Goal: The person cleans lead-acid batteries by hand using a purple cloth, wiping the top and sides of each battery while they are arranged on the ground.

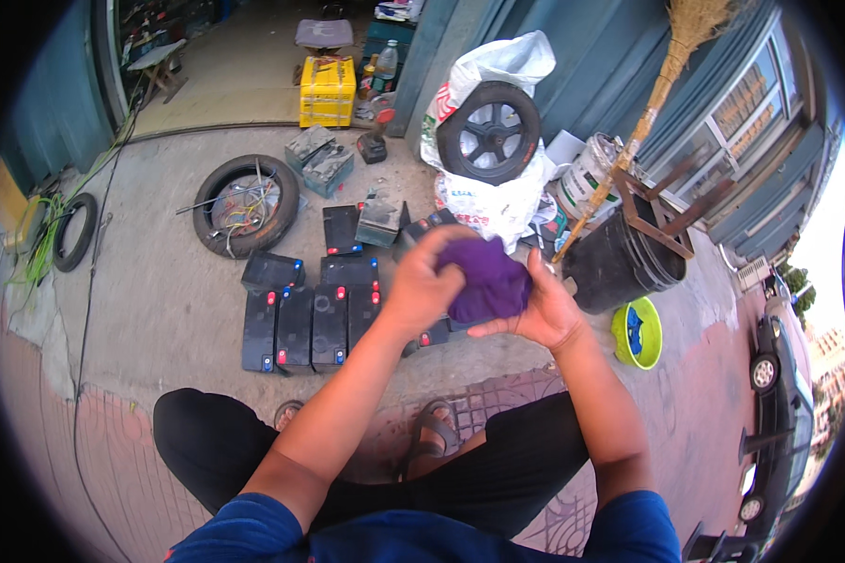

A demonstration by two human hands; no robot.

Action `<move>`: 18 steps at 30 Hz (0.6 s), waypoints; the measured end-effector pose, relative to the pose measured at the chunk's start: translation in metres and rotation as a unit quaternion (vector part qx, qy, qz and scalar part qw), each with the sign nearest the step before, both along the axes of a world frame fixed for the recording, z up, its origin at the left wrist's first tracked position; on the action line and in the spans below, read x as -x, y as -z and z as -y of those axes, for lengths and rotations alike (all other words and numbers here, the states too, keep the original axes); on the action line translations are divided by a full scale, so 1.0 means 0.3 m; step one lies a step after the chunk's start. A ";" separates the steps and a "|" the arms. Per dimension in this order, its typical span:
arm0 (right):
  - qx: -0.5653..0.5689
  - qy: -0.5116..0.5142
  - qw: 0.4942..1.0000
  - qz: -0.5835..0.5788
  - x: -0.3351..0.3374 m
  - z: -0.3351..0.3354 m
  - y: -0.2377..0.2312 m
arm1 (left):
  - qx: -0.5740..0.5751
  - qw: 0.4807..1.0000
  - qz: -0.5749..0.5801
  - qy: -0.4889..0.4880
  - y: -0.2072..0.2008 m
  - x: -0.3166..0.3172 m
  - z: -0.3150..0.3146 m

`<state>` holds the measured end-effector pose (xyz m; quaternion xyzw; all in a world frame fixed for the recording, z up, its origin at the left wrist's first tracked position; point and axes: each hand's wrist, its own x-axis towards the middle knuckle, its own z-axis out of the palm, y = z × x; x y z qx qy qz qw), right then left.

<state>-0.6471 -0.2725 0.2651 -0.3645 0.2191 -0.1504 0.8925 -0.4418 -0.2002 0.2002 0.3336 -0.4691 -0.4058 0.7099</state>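
Observation:
A crumpled purple cloth (490,283) is held up in front of me between both hands. My left hand (424,286) grips its left side with curled fingers. My right hand (549,310) cups its right edge, the fingers pointing up and the thumb along the bottom. Whether anything is wrapped inside the cloth is hidden. Below and left of the hands, several black batteries (330,324) with red and blue terminals stand in a row on the ground. Another battery (274,271) lies just behind the row. The cloth and hands cover part of the group.
A tire (218,246) holding wires and tools lies farther left. Grey battery-like blocks (327,164) and a yellow box (328,89) stand behind. A wheel (488,133) leans in a white sack. To the right are a black bucket (615,267), a broom (655,103) and a green basin (650,338).

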 end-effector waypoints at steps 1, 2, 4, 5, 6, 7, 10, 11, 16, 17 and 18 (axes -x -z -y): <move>0.045 0.019 0.998 -0.050 0.008 -0.004 0.019 | -0.005 0.987 0.158 -0.033 0.005 0.005 0.003; 0.089 0.039 0.990 -0.097 0.012 -0.004 0.037 | 0.053 0.964 0.249 -0.075 0.011 0.028 0.015; 0.114 0.074 0.982 -0.131 0.016 0.001 0.051 | 0.085 0.935 0.328 -0.102 0.042 0.061 0.027; 0.129 0.092 0.976 -0.147 0.006 0.001 0.043 | 0.055 0.964 0.252 -0.073 0.048 0.052 0.020; 0.137 0.110 0.975 -0.137 -0.002 -0.010 0.023 | 0.025 0.984 0.172 -0.041 0.054 0.046 0.016; 0.158 0.140 0.968 -0.139 -0.003 -0.012 0.006 | -0.004 0.996 0.090 -0.008 0.059 0.042 0.018; 0.223 0.247 0.933 -0.135 0.004 -0.027 -0.077 | -0.089 0.993 -0.081 0.006 0.118 -0.084 0.079; 0.249 0.284 0.915 -0.141 0.012 -0.030 -0.104 | -0.134 0.985 -0.103 -0.031 0.172 -0.142 0.122; 0.209 0.385 0.895 -0.080 0.023 -0.072 -0.236 | -0.303 0.872 -0.379 -0.066 0.469 -0.376 0.262; 0.201 0.388 0.896 -0.072 0.024 -0.081 -0.246 | -0.329 0.842 -0.424 -0.061 0.521 -0.394 0.298; 0.193 0.391 0.898 -0.064 0.017 -0.086 -0.250 | -0.353 0.808 -0.468 -0.057 0.562 -0.413 0.329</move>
